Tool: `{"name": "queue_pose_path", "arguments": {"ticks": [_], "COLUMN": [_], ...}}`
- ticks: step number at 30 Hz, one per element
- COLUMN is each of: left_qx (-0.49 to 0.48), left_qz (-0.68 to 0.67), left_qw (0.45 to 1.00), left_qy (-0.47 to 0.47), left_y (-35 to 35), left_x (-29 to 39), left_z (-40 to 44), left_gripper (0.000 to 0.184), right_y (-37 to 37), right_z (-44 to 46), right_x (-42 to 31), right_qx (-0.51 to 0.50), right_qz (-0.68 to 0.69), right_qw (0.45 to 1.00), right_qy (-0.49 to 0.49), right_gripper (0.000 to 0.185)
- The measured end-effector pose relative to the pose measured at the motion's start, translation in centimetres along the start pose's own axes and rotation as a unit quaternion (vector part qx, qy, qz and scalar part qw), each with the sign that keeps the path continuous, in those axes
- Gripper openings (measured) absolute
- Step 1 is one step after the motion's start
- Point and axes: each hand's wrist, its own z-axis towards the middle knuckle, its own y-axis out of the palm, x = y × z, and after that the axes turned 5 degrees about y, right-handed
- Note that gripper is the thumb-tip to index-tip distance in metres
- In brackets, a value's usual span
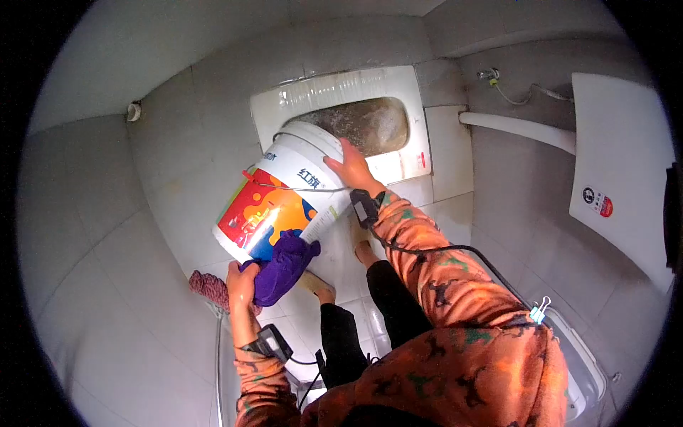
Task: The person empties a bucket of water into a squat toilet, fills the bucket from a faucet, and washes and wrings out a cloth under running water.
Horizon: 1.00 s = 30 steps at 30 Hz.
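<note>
A white paint bucket (284, 160) with a red, orange and blue label is tilted, its open end over the squat toilet (267, 110). My right hand (352, 173) grips its side near the rim, next to the wire handle. Down at the bucket's base, my left hand (242, 286) is closed around a purple cloth (288, 267) that lies against the bucket's bottom edge. Its fingertips are partly hidden there. Murky, foamy water (370, 124) shows in the toilet bowl. The inside of the bucket is out of sight.
A pinkish knitted or braided cloth (210, 288) is beside my left hand. On the right are a white cistern (619, 171), a white pipe (519, 128) and a wall valve (489, 75). A pale plastic bin (580, 349) with a binder clip stands behind my right arm. My feet are below the bucket.
</note>
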Motion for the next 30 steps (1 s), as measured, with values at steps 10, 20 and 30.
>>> {"name": "queue_pose_path", "arguments": {"ticks": [10, 20, 30], "left_qx": [0.029, 0.038, -0.044], "left_qz": [0.127, 0.003, -0.295], "left_qw": [0.990, 0.999, 0.935], "left_qy": [0.055, 0.012, -0.192], "left_y": [-2.5, -2.4, -3.6], "left_x": [12.1, 2.6, -8.1], "left_z": [-7.7, -8.1, -5.7], "left_gripper": [0.045, 0.038, 0.029], "right_y": [-8.3, -9.2, -10.0], "right_z": [-1.5, -6.1, -4.0], "right_x": [-2.8, -4.6, -16.7], "right_qx": [-0.016, -0.105, -0.498], "right_qz": [0.156, 0.175, 0.149], "right_qw": [0.983, 0.973, 0.849], "right_qy": [0.098, 0.107, 0.096], "right_gripper": [0.057, 0.056, 0.031]}}
